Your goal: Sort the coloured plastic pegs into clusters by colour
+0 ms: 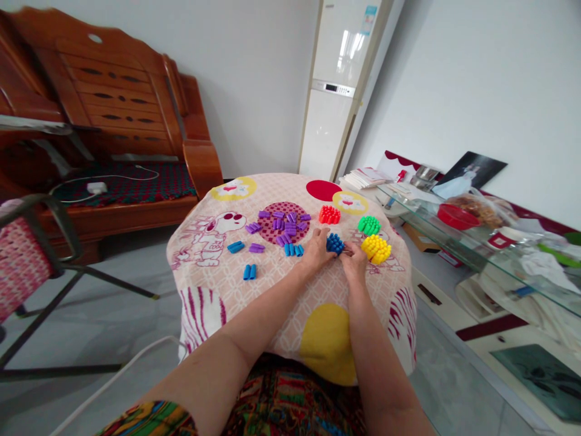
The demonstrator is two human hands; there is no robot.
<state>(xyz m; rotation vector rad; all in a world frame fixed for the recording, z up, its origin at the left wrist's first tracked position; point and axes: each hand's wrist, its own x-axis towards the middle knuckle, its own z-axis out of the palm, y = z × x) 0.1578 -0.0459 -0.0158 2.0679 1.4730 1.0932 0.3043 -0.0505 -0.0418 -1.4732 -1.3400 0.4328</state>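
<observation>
A bundle of small blue plastic pieces with knobbed tips (334, 243) stands on the cloth-covered table (272, 303) between my hands. My left hand (316, 251) curls against its left side, fingers bent and thumb near the front. From the right, my right hand (354, 260) presses its fingertips against the same bundle; whether a single piece is pinched there is hidden. Just right of that hand sits a yellow bundle (376, 249), with a green bundle (369, 225) behind it. A red bundle (329, 214) stands beyond the blue one. Loose blue tubes (294, 250) lie beside my left wrist.
Several purple tubes (290, 227) are scattered at the table's middle left, with more blue tubes (249, 272) nearer me. A cluttered glass shelf (472, 242) flanks the right side. A chair (27, 260) and wooden bench (122, 121) stand left; a white cabinet-like appliance (333, 109) stands behind.
</observation>
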